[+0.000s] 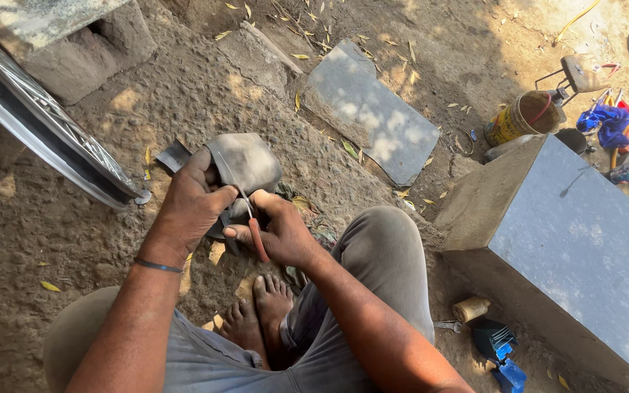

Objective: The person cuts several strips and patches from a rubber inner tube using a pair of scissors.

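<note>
mid-frame, left hand (192,198) clamps folded grey rubber piece (245,164); right hand (277,231) closed round red-handled scissors (250,218); best keep rubber taut, blades clear of thumb

Round yellow labelled tin (520,116) on the ground, upper right, beside the grey stone block (576,247)

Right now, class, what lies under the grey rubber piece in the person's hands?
Under the rubber piece: bare dirt ground and dry leaves. The left hand covers its lower edge; the right hand holds a red-handled tool against it.
</note>
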